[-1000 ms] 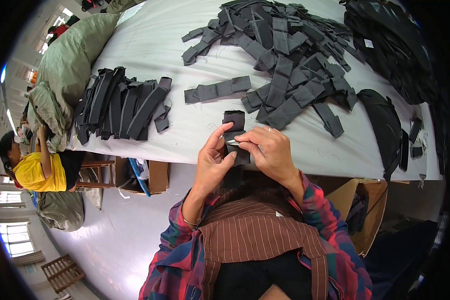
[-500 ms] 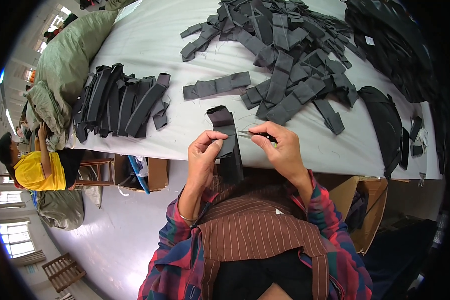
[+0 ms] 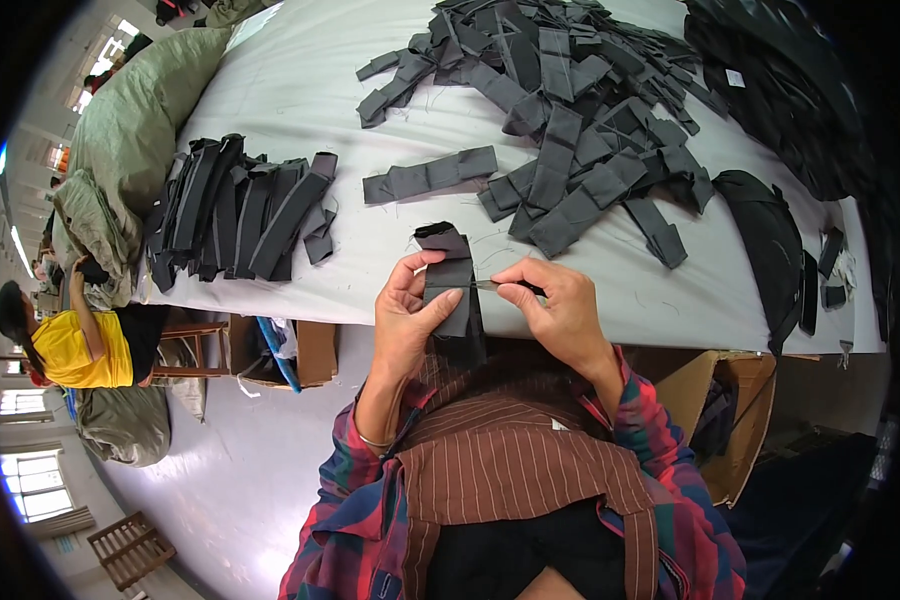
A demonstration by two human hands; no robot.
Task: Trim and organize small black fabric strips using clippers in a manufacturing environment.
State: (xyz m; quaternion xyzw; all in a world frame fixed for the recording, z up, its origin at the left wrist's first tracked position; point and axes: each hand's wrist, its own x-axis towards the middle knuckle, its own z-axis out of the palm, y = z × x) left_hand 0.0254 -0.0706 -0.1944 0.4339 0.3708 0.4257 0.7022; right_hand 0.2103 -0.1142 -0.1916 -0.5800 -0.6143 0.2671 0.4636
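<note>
My left hand (image 3: pixel 406 312) pinches a folded dark grey fabric strip (image 3: pixel 452 272) between thumb and fingers, at the table's near edge. The strip's upper end curls over, and its lower part hangs toward my apron. Small dark thread snips (image 3: pixel 487 285) are gripped in my right hand (image 3: pixel 562 308), their tips touching the strip's right edge. Most of the snips is hidden by my fingers. Just beyond my hands, one loose grey strip (image 3: pixel 430 176) lies flat on the white-covered table (image 3: pixel 340 285).
A row of stacked grey strips (image 3: pixel 235 215) lies at left, and a large loose pile (image 3: pixel 570 130) at far right. Black fabric (image 3: pixel 780 90) covers the right side. Cardboard boxes (image 3: pixel 740 420) stand below the table. A person in yellow (image 3: pixel 85 345) is at far left.
The snips' tips have moved in from the right to the strip's edge. My left thumb now lies flatter across the strip. The person in yellow has shifted slightly.
</note>
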